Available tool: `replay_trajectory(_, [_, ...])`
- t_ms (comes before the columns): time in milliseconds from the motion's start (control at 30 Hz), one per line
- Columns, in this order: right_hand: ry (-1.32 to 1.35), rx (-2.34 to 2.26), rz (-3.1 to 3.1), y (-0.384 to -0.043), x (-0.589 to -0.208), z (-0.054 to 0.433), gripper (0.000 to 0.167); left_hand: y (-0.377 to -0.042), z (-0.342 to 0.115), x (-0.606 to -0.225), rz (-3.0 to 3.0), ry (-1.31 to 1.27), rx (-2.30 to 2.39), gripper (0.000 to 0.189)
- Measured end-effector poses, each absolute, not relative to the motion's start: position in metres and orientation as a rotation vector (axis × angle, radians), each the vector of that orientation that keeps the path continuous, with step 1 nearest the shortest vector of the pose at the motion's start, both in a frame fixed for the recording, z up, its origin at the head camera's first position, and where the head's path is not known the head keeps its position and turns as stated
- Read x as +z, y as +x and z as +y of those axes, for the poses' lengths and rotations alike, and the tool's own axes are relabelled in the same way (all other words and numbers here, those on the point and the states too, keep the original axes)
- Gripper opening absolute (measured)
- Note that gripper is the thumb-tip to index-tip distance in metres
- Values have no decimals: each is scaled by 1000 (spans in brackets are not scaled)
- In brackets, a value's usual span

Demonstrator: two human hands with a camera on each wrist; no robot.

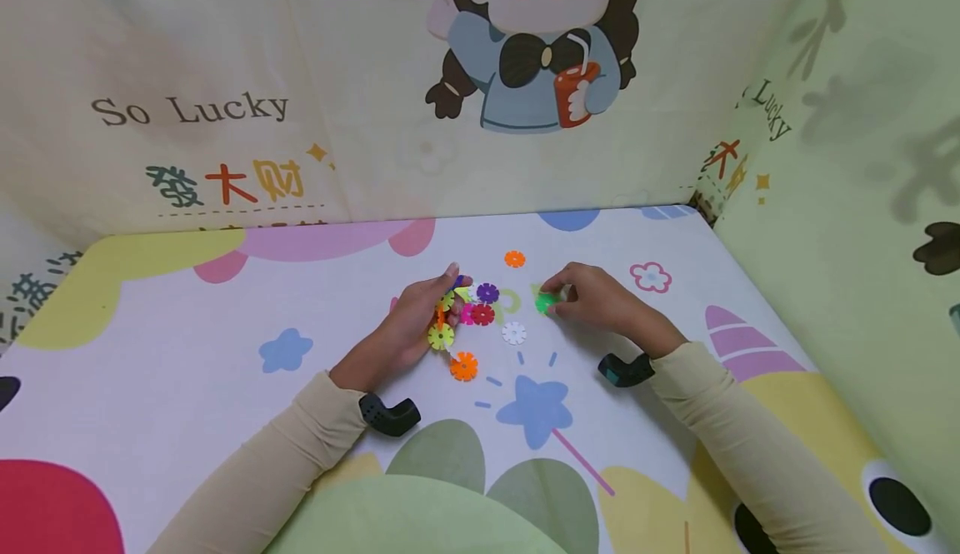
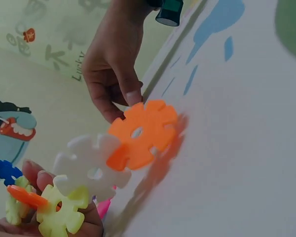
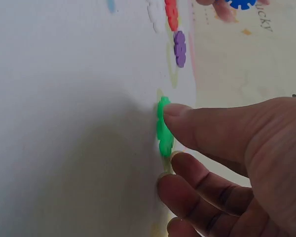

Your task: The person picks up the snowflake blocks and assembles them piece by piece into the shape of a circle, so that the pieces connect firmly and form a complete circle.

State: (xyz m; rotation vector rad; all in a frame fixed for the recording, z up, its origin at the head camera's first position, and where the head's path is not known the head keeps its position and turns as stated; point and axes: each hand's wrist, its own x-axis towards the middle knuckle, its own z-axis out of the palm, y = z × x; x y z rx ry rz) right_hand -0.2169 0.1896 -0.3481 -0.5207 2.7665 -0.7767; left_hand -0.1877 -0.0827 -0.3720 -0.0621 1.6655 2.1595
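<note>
My left hand (image 1: 405, 321) grips a linked cluster of notched plastic snowflake discs. In the left wrist view the cluster includes a yellow disc (image 2: 64, 217), a white disc (image 2: 74, 165) and an orange disc (image 2: 158, 123) at its outer end, with a blue disc (image 2: 9, 171) near the fingertips. The palm and fingers hide part of the cluster. On the right, my right hand (image 1: 600, 300) pinches a green snowflake disc (image 1: 546, 302) at the tabletop. Its thumb (image 3: 177, 116) lies over the disc's upper part, and the curled fingers are at the lower end.
Between the hands lie loose discs: purple (image 1: 487, 292), red (image 1: 482, 314), pink (image 1: 467, 314) and white (image 1: 513, 333). A loose orange disc (image 1: 515, 259) is farther back. A printed cloth (image 1: 187, 404) covers the table; printed walls (image 1: 360, 79) rise behind and at the right.
</note>
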Motion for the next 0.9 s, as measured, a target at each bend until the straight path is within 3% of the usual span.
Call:
replay_trajectory(700, [-508,-848,2700,-223,-352,192,25,-184,-80,-374,1655,57,2148,49])
replay_trajectory(900, [-656,-845,2733,-224,-352,193,16,-183,-80,-375,1555,130,2182,46])
